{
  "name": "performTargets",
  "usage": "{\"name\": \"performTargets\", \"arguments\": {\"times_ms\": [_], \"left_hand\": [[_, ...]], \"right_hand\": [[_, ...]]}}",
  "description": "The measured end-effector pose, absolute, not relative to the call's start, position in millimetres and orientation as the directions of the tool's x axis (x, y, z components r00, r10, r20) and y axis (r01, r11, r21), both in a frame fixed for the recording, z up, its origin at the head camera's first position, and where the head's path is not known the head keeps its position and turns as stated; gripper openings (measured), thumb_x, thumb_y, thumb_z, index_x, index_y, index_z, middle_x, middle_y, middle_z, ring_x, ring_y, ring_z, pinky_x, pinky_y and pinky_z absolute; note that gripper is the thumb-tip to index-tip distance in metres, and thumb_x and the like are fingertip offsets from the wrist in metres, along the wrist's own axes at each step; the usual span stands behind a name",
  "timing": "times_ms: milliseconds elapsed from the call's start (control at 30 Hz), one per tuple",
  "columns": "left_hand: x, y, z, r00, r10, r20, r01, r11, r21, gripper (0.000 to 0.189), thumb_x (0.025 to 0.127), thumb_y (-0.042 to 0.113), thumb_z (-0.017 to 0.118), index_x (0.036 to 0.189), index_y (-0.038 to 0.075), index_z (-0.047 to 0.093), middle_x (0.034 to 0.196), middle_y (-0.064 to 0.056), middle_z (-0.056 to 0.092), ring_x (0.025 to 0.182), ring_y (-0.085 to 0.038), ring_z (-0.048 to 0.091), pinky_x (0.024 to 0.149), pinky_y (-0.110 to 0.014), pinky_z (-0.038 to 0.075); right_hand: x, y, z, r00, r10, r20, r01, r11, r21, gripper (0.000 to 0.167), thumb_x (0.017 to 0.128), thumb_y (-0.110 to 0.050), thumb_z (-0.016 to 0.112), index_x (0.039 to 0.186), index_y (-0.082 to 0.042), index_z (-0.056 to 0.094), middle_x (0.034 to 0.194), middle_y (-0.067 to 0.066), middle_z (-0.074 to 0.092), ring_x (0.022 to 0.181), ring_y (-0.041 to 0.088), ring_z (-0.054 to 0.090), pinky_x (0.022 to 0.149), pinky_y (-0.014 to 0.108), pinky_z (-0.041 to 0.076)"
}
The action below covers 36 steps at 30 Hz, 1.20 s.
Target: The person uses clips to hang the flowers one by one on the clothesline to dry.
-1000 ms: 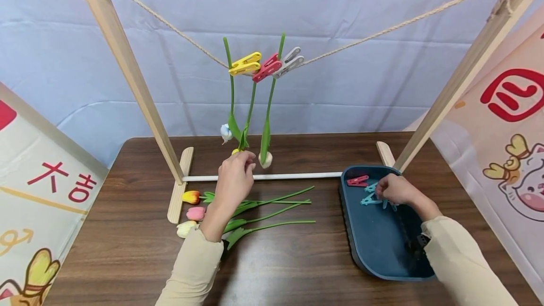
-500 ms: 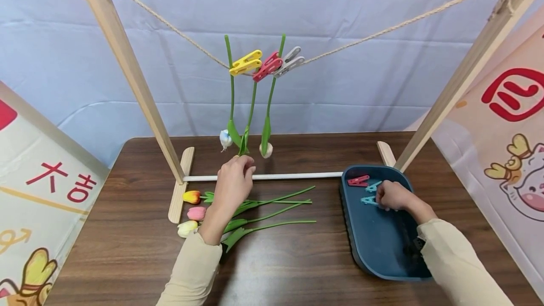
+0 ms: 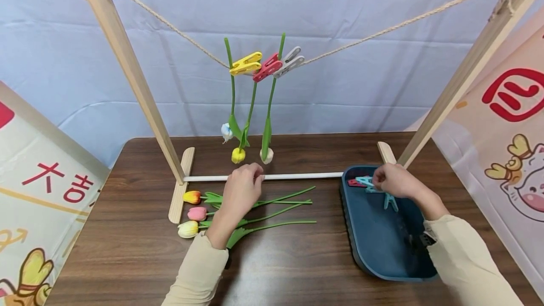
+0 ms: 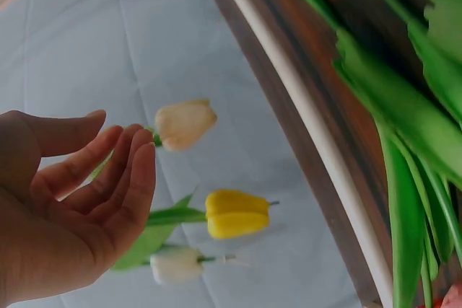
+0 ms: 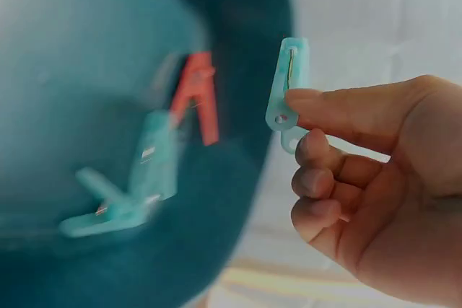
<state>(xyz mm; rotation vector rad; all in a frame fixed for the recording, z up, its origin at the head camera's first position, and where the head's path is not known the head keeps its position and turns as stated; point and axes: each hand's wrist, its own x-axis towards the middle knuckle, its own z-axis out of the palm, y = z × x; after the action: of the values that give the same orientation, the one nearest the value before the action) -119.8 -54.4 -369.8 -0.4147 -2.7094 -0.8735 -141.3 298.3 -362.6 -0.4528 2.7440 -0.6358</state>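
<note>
My right hand (image 3: 395,181) pinches a teal clothespin (image 5: 287,84) between thumb and forefinger, over the back of the blue tray (image 3: 378,249). Below it in the tray lie a red clothespin (image 5: 204,106) and more teal clothespins (image 5: 154,160). My left hand (image 3: 242,190), fingers loosely bent and holding nothing, hovers in front of the hanging flowers. Upside down from the rope (image 3: 170,25) hang a yellow tulip (image 3: 238,155), a cream tulip (image 4: 185,125) and a blue-white tulip (image 3: 227,131). Yellow (image 3: 245,63), red (image 3: 267,67) and grey (image 3: 290,63) clothespins grip their stems.
Orange (image 3: 192,197), pink (image 3: 197,214) and pale yellow (image 3: 188,229) tulips lie on the wooden table (image 3: 289,268), stems pointing right, partly under my left arm. Two wooden posts (image 3: 131,79) carry the rope. A white rod (image 3: 301,175) joins their feet.
My left hand has moved off the yellow tulip, slightly right and down, uncovering its bloom. My right hand has risen toward the tray's back edge with a teal clothespin.
</note>
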Motion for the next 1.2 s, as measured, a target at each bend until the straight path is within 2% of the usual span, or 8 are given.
{"name": "performTargets", "arguments": {"times_ms": [100, 200, 300, 533, 833, 967, 1100, 1200], "left_hand": [[-118, -45, -373, -0.914, 0.24, 0.328, 0.383, 0.778, 0.498, 0.006, 0.083, 0.008, 0.066, 0.087, 0.003, 0.066, 0.074, -0.006, 0.062, 0.064, -0.019, 0.059, 0.057, -0.034, 0.047], [-115, -35, -375, -0.901, 0.301, 0.312, 0.423, 0.77, 0.478, 0.006, 0.083, 0.009, 0.066, 0.087, 0.004, 0.066, 0.077, -0.006, 0.063, 0.067, -0.02, 0.061, 0.059, -0.034, 0.048], [-113, -24, -377, -0.889, 0.357, 0.286, 0.454, 0.763, 0.461, 0.008, 0.084, 0.013, 0.065, 0.088, 0.005, 0.066, 0.08, -0.006, 0.063, 0.07, -0.02, 0.061, 0.062, -0.034, 0.049], [-107, -5, -372, -0.856, 0.451, 0.253, 0.518, 0.747, 0.418, 0.018, 0.086, 0.019, 0.065, 0.096, 0.005, 0.066, 0.088, -0.006, 0.064, 0.079, -0.021, 0.063, 0.067, -0.033, 0.049], [-104, 2, -369, -0.825, 0.507, 0.251, 0.566, 0.725, 0.394, 0.008, 0.084, 0.016, 0.066, 0.083, 0.008, 0.065, 0.076, 0.0, 0.061, 0.064, -0.013, 0.059, 0.056, -0.024, 0.046], [-106, -4, -368, -0.812, 0.501, 0.3, 0.584, 0.715, 0.386, 0.007, 0.085, 0.013, 0.065, 0.08, 0.008, 0.066, 0.073, 0.001, 0.062, 0.062, -0.011, 0.057, 0.055, -0.023, 0.045], [-107, -11, -361, -0.81, 0.483, 0.332, 0.586, 0.686, 0.432, 0.007, 0.085, 0.011, 0.064, 0.083, 0.006, 0.068, 0.075, -0.001, 0.064, 0.064, -0.012, 0.059, 0.058, -0.024, 0.046], [-108, -17, -356, -0.814, 0.472, 0.34, 0.581, 0.666, 0.467, 0.008, 0.085, 0.011, 0.064, 0.086, 0.005, 0.069, 0.079, -0.003, 0.066, 0.068, -0.013, 0.062, 0.06, -0.024, 0.048]], "right_hand": [[-141, 285, -351, -0.908, -0.394, -0.142, -0.294, 0.841, -0.453, 0.024, 0.082, 0.006, 0.053, 0.063, -0.007, 0.057, 0.055, -0.004, 0.043, 0.05, 0.012, 0.035, 0.052, 0.028, 0.031], [-140, 270, -343, -0.89, -0.446, -0.095, -0.361, 0.817, -0.449, 0.021, 0.083, 0.005, 0.055, 0.065, -0.007, 0.059, 0.062, -0.003, 0.046, 0.053, 0.011, 0.037, 0.053, 0.028, 0.033], [-137, 253, -338, -0.869, -0.488, -0.079, -0.402, 0.79, -0.463, 0.019, 0.083, 0.005, 0.057, 0.069, -0.007, 0.06, 0.071, -0.001, 0.047, 0.058, 0.012, 0.039, 0.055, 0.029, 0.035], [-130, 214, -332, -0.812, -0.579, -0.073, -0.491, 0.745, -0.451, 0.023, 0.082, 0.004, 0.061, 0.067, -0.013, 0.057, 0.072, 0.0, 0.037, 0.061, 0.013, 0.034, 0.057, 0.028, 0.032], [-124, 189, -328, -0.751, -0.658, -0.051, -0.559, 0.675, -0.482, 0.022, 0.082, 0.002, 0.063, 0.068, -0.014, 0.059, 0.074, -0.002, 0.039, 0.063, 0.01, 0.036, 0.057, 0.025, 0.035], [-124, 188, -331, -0.782, -0.624, 0.0, -0.542, 0.68, -0.494, 0.01, 0.08, 0.0, 0.067, 0.083, -0.007, 0.06, 0.078, 0.0, 0.043, 0.064, 0.01, 0.039, 0.057, 0.025, 0.037], [-124, 190, -333, -0.8, -0.597, 0.067, -0.546, 0.676, -0.495, 0.031, 0.077, -0.006, 0.072, 0.104, -0.001, 0.057, 0.084, 0.003, 0.047, 0.064, 0.011, 0.042, 0.056, 0.026, 0.039], [-125, 193, -334, -0.791, -0.604, 0.1, -0.558, 0.644, -0.523, 0.031, 0.077, -0.01, 0.072, 0.104, -0.001, 0.06, 0.084, 0.002, 0.05, 0.066, 0.013, 0.046, 0.057, 0.025, 0.04]]}}
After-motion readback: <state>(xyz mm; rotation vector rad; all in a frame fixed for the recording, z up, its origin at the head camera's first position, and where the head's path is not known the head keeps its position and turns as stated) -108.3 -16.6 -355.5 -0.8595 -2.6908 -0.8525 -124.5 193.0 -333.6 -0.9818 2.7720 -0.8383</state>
